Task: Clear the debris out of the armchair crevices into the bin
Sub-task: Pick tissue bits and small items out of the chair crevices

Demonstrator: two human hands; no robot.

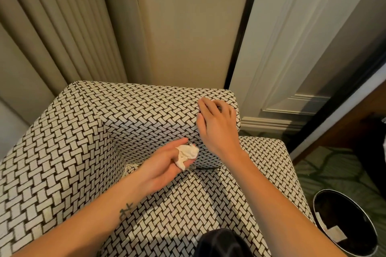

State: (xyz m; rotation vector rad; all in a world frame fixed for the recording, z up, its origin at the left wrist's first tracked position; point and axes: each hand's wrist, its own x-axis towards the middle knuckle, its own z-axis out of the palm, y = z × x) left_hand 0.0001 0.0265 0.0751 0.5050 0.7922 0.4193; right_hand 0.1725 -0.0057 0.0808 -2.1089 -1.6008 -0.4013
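Note:
The armchair [69, 142] has a black-and-white woven pattern and fills the lower half of the head view. My left hand [165, 165] holds a crumpled white tissue [187, 155] between its fingers, just above the crevice [200, 168] where seat meets backrest. My right hand [217, 123] rests on the top right corner of the backrest, fingers loosely curled, with nothing seen in it. A bit of pale debris [131, 168] shows in the crevice at the left. The black round bin [344, 223] stands on the floor at the lower right and holds some white paper scraps.
Beige curtains [62, 27] hang behind the chair at the left, next to a cream wall panel. A white panelled door [292, 48] with a dark frame stands at the right. Green patterned carpet [334, 173] lies around the bin. Something dark [221, 244] sits at the bottom edge.

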